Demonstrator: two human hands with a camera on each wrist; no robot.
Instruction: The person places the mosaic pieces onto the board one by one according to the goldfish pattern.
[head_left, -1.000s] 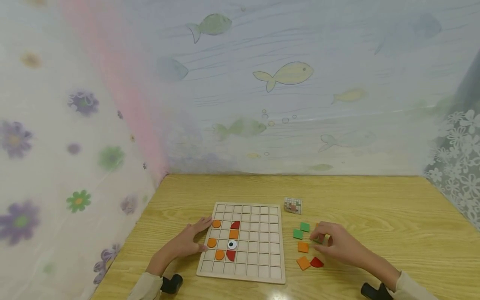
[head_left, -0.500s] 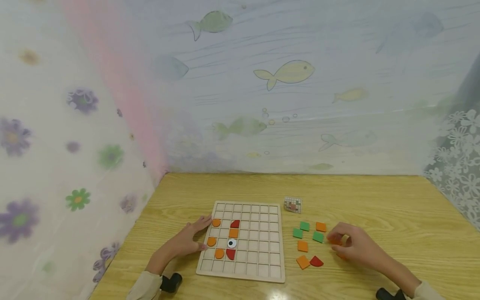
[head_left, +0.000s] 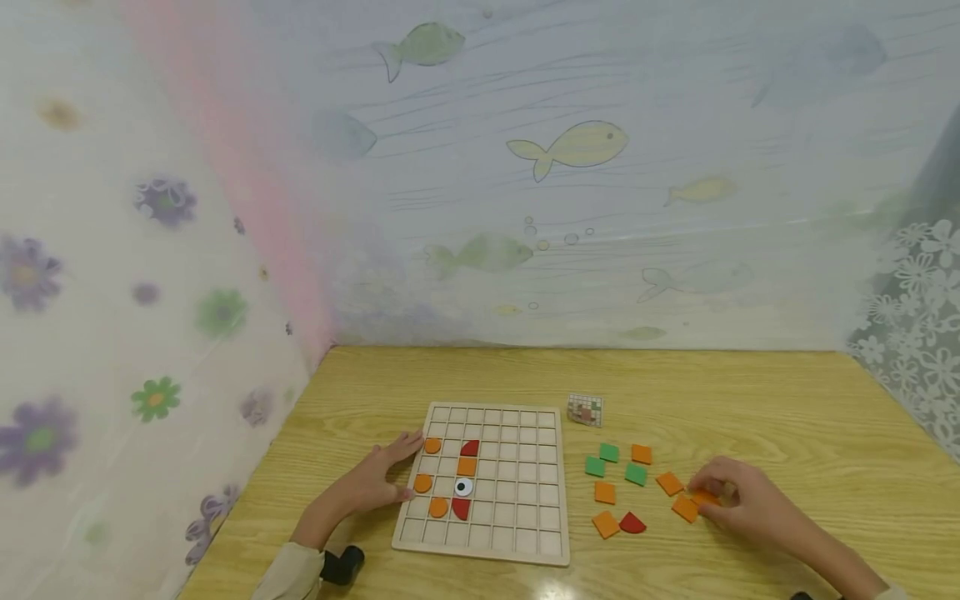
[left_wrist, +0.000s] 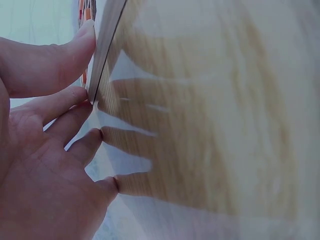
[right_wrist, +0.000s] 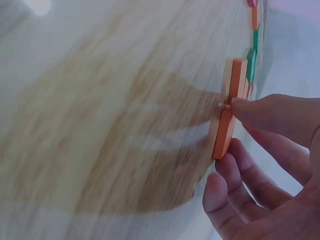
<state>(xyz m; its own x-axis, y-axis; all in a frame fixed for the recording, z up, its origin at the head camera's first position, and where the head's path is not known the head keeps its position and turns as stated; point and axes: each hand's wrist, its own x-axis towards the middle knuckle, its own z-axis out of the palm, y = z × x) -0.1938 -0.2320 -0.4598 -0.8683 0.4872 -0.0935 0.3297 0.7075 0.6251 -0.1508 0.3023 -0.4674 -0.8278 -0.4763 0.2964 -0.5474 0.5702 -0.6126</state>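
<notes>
A wooden grid board (head_left: 517, 525) lies on the table; my left hand (head_left: 371, 482) rests at its left edge, fingers extended. In the left wrist view, the thumb of the left hand (left_wrist: 55, 135) lies against the board's side (left_wrist: 107, 45). Three orange discs (head_left: 432, 446), two red quarter-circles (head_left: 469, 448), an orange square (head_left: 467, 467) and an eye piece (head_left: 463, 487) sit in the grid. On the right, my right hand (head_left: 757, 510) pinches an orange tile (head_left: 705, 497), partly hidden by its fingers. The right wrist view shows this tile (right_wrist: 225, 134) low at the table surface.
Loose orange tiles (head_left: 670, 483), three green tiles (head_left: 636, 474) and a red quarter-circle (head_left: 633, 522) lie between board and right hand. A small pattern card (head_left: 585, 410) is beyond the board's right corner. Printed curtains (head_left: 525, 317) border the table.
My right hand has moved rightward from the green tiles to the farthest orange tile, uncovering the green and orange tiles it had hidden. The left hand stays at the board.
</notes>
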